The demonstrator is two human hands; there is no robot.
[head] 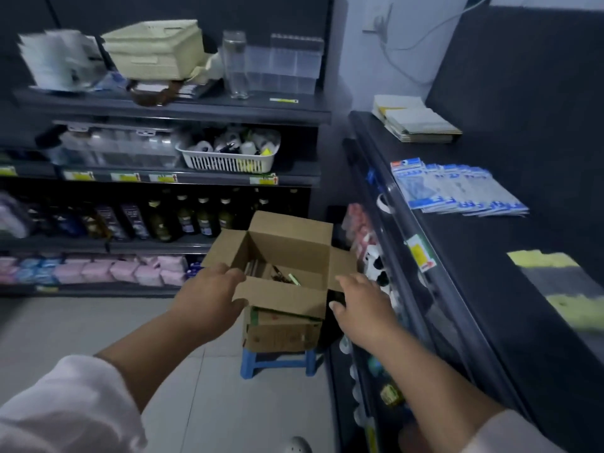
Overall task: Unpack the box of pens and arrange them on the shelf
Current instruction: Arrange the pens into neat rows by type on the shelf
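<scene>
An open brown cardboard box (291,238) sits on a second carton (281,333), which stands on a blue stool (277,362). Several pens (289,277) lie loose at the bottom of the box, partly hidden by the near flap. My left hand (209,297) holds the left edge of the near flap, fingers above and thumb below. My right hand (362,305) reaches toward the right flap with straight fingers and the thumb spread, holding nothing. The dark shelf (490,256) runs along the right side.
On the right shelf lie blue-and-white packets (457,191), a stack of notebooks (415,120) and yellow items (542,259). The left rack carries a white basket (228,161), dark bottles (183,220) and pink packs (124,271). Grey floor tiles spread below.
</scene>
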